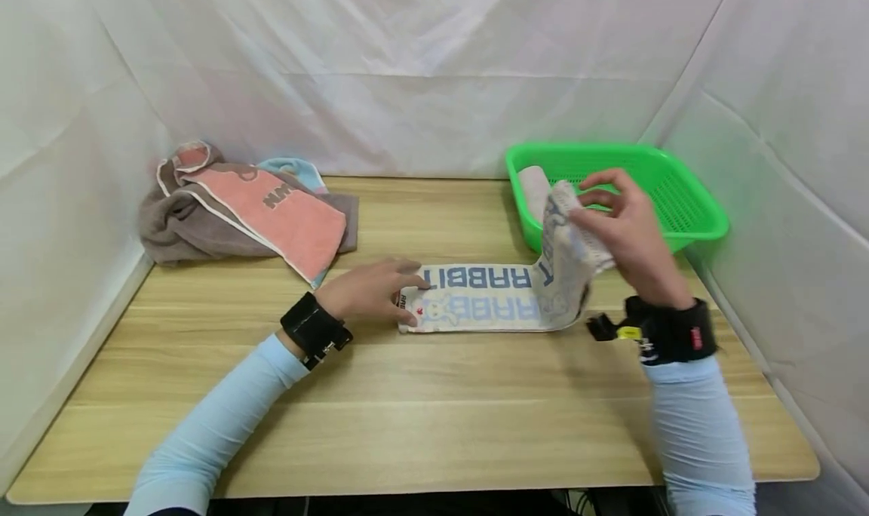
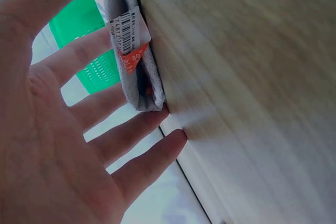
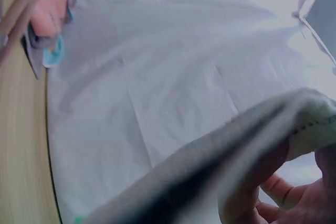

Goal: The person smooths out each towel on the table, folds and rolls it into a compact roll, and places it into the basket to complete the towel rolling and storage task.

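In the head view, the towel [image 1: 475,299] is lying on the counter [image 1: 407,410], its right end rising before the basket [image 1: 686,191]; the right grip [image 1: 627,233] is pinching that end, the left grip [image 1: 370,288] touching the other.

In the left wrist view, the left fingers are spreading apart beside a label [image 2: 128,32].

In the right wrist view, the right grip is clamping the towel.
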`<state>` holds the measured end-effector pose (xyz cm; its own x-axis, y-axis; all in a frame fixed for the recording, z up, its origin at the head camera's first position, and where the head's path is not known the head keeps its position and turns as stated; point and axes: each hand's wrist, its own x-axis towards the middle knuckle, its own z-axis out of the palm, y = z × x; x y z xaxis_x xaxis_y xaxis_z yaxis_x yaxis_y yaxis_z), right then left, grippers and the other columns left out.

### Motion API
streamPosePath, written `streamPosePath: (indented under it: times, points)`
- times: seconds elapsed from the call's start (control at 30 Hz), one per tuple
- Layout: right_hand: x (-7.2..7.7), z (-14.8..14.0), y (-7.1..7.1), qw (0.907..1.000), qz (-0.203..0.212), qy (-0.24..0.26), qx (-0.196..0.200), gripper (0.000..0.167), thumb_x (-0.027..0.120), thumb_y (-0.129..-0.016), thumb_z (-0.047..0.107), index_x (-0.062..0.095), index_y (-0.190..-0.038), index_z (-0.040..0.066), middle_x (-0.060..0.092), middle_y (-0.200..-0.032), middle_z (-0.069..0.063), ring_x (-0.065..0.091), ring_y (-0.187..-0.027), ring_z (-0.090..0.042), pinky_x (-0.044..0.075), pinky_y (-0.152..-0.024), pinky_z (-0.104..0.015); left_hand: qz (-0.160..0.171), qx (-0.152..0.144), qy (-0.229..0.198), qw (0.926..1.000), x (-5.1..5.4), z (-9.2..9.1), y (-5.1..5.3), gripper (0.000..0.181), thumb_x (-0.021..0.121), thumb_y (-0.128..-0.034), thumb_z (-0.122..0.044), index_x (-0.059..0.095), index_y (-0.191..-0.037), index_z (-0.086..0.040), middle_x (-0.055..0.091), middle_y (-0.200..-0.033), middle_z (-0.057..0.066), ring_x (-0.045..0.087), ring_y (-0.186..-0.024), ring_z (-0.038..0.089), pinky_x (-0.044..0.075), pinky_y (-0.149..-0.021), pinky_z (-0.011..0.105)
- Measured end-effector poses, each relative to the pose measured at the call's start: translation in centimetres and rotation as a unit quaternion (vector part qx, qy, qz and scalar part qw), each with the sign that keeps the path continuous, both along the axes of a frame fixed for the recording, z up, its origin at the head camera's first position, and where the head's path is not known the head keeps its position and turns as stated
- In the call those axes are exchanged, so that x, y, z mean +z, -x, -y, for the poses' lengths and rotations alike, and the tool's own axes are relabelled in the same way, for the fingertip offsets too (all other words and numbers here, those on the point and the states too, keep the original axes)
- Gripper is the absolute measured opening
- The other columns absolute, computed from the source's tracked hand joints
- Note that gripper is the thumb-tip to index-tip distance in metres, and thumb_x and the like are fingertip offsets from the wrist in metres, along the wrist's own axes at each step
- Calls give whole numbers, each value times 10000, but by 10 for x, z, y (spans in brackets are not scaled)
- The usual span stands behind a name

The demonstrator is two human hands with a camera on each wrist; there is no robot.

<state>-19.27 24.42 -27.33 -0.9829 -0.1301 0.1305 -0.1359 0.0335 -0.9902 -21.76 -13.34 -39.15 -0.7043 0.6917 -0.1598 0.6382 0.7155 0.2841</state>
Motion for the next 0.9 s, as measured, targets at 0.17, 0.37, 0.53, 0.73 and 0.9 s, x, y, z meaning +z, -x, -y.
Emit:
streamPosePath:
  times: [0.17,0.37,0.53,0.73,0.9]
  points:
    - [-22,63,15,9891,-270,-1445,86,394,682,-930,24,508,-1283,41,650,-1132,-114,677,-901,-147,586,-730,-246,29,-9,-26,10000,-3,0,-2,685,730,-889,-602,580,-1474,-279,374,-1660,99,373,-1527,317,375,-1209,506]
    - [-57,122,32,9829,-251,-1695,680,403,672,-888,5,525,-1264,0,648,-1094,-190,632,-878,-193,546,-698,-232,-57,83,48,9999,-1,0,-3,680,741,-879,-601,587,-1463,-288,387,-1654,73,394,-1514,291,393,-1198,485]
    - [-87,148,35,9743,60,-1957,1113,343,634,-923,42,526,-1246,80,631,-1070,-145,630,-761,-204,547,-625,-313,55,26,31,10000,0,-3,1,688,745,-881,-592,577,-1470,-278,344,-1674,99,444,-1466,284,419,-1173,473]
    - [-108,164,35,9643,213,-2285,1325,335,671,-934,64,522,-1231,114,661,-1087,-129,655,-851,-210,559,-689,-302,459,305,-2,9985,5,4,9,816,796,-856,-538,487,-1535,-207,272,-1696,148,423,-1489,300,405,-1189,459]
    - [-118,173,36,9639,254,-2229,1431,336,700,-905,43,543,-1198,95,683,-1084,-134,668,-884,-215,583,-730,-300,523,547,-154,9970,7,11,15,1036,848,-816,-487,312,-1608,-88,533,-1493,133,587,-1280,259,491,-1089,436]
